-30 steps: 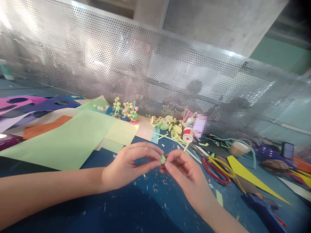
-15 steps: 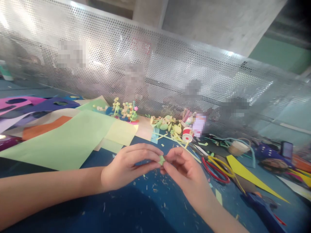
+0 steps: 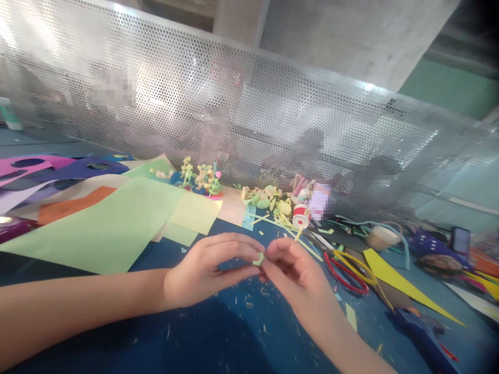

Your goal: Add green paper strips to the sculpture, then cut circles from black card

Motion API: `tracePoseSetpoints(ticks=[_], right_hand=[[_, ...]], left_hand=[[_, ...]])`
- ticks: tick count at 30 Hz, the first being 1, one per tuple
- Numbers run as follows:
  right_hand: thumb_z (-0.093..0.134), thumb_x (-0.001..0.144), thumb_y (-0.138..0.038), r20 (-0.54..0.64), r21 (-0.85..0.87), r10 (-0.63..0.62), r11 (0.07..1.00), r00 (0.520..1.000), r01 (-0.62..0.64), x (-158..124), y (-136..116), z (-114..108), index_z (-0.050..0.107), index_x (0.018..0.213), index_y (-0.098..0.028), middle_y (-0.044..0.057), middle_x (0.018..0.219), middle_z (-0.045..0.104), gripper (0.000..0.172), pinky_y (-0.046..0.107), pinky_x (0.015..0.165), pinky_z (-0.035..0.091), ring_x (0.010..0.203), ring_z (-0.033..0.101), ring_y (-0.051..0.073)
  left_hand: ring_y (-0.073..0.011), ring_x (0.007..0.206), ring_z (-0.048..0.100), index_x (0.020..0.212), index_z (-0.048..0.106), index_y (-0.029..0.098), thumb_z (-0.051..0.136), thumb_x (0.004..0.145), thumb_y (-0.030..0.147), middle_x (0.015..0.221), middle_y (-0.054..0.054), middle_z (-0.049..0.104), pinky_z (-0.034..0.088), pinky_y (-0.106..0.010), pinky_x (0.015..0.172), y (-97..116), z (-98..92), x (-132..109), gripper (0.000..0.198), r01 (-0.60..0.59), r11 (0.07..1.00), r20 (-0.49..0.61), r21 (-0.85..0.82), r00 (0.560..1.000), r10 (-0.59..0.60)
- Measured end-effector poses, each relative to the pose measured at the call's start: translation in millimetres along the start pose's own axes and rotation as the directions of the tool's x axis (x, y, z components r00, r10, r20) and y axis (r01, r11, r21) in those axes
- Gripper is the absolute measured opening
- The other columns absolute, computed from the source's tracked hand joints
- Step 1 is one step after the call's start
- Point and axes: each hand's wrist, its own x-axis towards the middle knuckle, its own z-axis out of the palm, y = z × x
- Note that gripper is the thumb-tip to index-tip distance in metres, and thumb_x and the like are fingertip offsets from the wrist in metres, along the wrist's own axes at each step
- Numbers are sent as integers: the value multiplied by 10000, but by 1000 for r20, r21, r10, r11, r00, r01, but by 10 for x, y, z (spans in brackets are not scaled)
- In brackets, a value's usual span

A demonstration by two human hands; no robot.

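Observation:
A tiny folded piece of light green paper (image 3: 258, 259) is held between my two hands above the blue table. My left hand (image 3: 212, 267) comes in from the left, its fingertips and thumb closed around the piece. From the right, my right hand (image 3: 298, 270) pinches the piece's right side between thumb and fingertip; its other fingers are curled. Fingers cover part of the paper, so its full shape is hidden. Behind my left hand lies a large light green sheet (image 3: 117, 228), with a pale yellow sheet (image 3: 195, 210) beside it.
Small paper figures (image 3: 200, 176) stand along a perforated metal screen (image 3: 175, 93). Yellow-green paper discs (image 3: 265, 197) and a red-and-white roll (image 3: 301, 215) sit behind my hands. At right are red-and-yellow handles (image 3: 351, 272), a yellow paper wedge (image 3: 405, 283) and a blue tool (image 3: 424, 340). Paper scraps litter the table.
The small green paper piece has turned slightly between my fingertips and shows a narrower side. Both hands stay in nearly the same place.

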Motion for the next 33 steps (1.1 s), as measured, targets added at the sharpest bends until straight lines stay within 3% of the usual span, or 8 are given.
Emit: tracePoseSetpoints(ticks=[13, 18, 24, 33], right_hand=[[598, 799, -292, -16, -212, -101, 973, 995, 95, -16, 60, -22, 472, 865, -222, -26, 702, 587, 158, 241, 605, 489, 649, 589, 123], [582, 820, -306, 36, -143, -68, 987, 997, 73, 5, 63, -68, 463, 897, -224, -16, 730, 604, 164, 263, 639, 505, 661, 604, 126], [583, 821, -284, 63, -53, -68, 996, 996, 72, 15, 70, -78, 472, 904, -226, -7, 844, 563, 150, 260, 721, 516, 770, 589, 120], [593, 810, -269, 54, 9, -1, 1000, 999, 0, 8, -3, -41, 480, 872, -208, -31, 735, 579, 142, 219, 652, 498, 664, 573, 91]], left_hand=[[-133, 877, 653, 1071, 587, 175, 589, 812, 131, 1029, -73, 658, 557, -241, 779, -91, 36, -134, 263, 224, 967, 71, -120, 974, -217], [-137, 873, 661, 1065, 589, 176, 572, 833, 173, 1023, -66, 654, 565, -258, 784, -66, 52, -104, 233, 359, 912, 97, -200, 933, -346], [-133, 903, 650, 1016, 605, 153, 584, 820, 148, 1003, -62, 661, 551, -274, 844, -28, 69, -57, 197, 342, 901, 20, -269, 937, -349], [-138, 884, 664, 1003, 608, 158, 592, 809, 119, 1026, -64, 659, 570, -268, 812, -30, 95, -99, 198, 327, 891, -4, -315, 938, -345]])
